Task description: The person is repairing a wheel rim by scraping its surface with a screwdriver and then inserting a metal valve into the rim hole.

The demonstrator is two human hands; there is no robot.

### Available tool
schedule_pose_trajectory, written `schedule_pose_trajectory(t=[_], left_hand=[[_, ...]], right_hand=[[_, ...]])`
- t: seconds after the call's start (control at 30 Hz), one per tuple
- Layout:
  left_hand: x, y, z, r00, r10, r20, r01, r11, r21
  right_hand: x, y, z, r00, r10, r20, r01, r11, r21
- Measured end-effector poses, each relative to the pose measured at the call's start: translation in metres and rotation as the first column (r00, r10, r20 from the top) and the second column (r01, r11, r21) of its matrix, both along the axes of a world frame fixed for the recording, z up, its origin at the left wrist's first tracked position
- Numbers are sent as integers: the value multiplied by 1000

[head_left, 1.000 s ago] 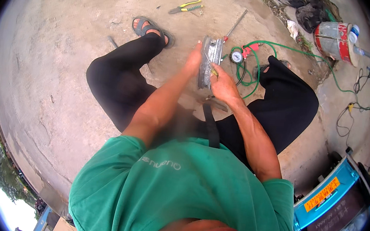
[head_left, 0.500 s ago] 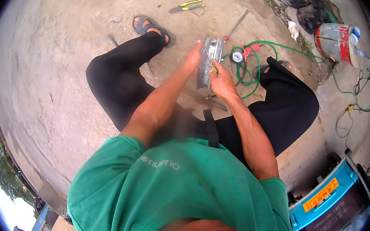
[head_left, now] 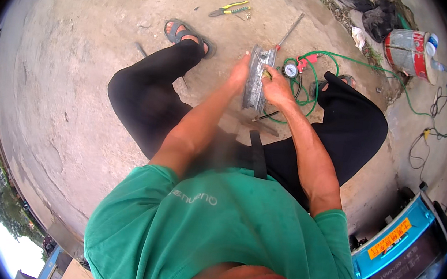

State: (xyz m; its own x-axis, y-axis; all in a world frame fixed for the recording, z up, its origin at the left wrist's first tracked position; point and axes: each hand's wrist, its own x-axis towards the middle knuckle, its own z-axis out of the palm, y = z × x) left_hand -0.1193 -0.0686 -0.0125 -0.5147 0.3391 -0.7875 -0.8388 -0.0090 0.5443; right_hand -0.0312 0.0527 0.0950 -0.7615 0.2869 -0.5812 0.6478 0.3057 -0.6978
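I count my two hands, left hand (head_left: 239, 75) and right hand (head_left: 277, 86); one grey metal block (head_left: 254, 86); one round gauge (head_left: 290, 70); one green hose (head_left: 365, 63); one pair of pliers (head_left: 229, 9); one bucket (head_left: 406, 54); one sandal (head_left: 182, 32); one blue box (head_left: 392, 243).

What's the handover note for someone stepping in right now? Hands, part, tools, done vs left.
Left hand: pressed against the left edge of the flat grey metal part, steadying it on the concrete floor.
Right hand: on the part's right side, holding a thin tool against it; which tool is too small to tell.
Nearby: pressure gauge with green hose to the right, pliers farther out, metal rod beyond the part.
Done: part is down and held in place.
Left: progress on the part itself can't be judged from this view.
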Motion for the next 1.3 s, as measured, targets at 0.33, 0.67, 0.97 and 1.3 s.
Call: schedule_pose_trajectory(t=[0.33,0.67,0.97,1.3], left_hand=[[-39,-20,-20,978,176,107,-188,975,115],[-54,-21,-51,981,183,71,-191,973,128],[-34,-4,1,974,221,41,-221,975,4],[-36,4,4,955,268,129,-280,957,80]], right_hand=[[63,-39,37,978,206,0,-206,978,-40],[65,-52,26,977,202,-73,-199,979,44],[25,-54,6,995,27,-101,-21,998,53],[39,-46,29,997,74,0,-74,997,-12]])
